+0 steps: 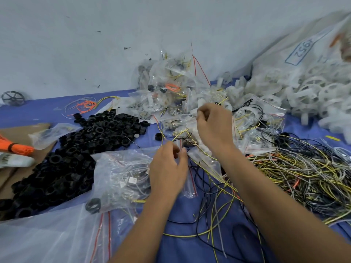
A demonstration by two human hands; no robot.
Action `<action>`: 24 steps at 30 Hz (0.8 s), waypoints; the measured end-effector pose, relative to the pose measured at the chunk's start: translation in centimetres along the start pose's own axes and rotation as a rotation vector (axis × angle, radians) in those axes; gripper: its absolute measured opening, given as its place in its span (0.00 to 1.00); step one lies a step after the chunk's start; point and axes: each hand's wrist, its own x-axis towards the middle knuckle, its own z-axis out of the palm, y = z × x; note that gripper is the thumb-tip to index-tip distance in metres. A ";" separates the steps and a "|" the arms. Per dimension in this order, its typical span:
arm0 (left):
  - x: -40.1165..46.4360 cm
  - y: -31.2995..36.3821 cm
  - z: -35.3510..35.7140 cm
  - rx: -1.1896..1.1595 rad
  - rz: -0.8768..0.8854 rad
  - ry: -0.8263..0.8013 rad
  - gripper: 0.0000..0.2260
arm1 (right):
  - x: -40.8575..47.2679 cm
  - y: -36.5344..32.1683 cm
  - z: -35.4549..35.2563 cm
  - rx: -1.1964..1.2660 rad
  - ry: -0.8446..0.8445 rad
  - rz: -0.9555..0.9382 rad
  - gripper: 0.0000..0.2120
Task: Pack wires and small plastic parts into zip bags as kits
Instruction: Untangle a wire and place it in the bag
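Note:
My left hand point(167, 168) is at the middle of the view, fingers curled, pinching the top of a small clear zip bag point(190, 183) with a red seal line that hangs below it. My right hand point(212, 124) is a little farther away, fingers curled, pinching something small among filled kit bags point(171, 92); what it holds is hidden by the fingers. Yellow wires point(209, 168) run between the two hands. A large tangle of yellow, black and grey wires point(303, 175) lies to the right.
Black plastic rings point(79, 149) are heaped on the left of the blue cloth point(190, 247). White plastic wheels point(313, 93) spill from a sack at back right. A big clear bag of parts point(123, 175) and empty zip bags point(47, 238) lie at front left. Orange ties point(17, 147) at far left.

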 end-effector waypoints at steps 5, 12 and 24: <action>0.0 0.0 0.4 0.077 -0.038 -0.044 0.13 | 6.8 2.9 2.4 -0.413 -0.139 -0.107 0.12; 0.1 -0.2 0.4 0.078 -0.095 -0.043 0.08 | 7.4 5.7 5.4 -0.748 -0.649 -0.003 0.18; 0.7 -0.5 -0.1 -0.074 -0.163 0.045 0.06 | 1.5 2.1 0.5 -0.290 -0.311 0.080 0.19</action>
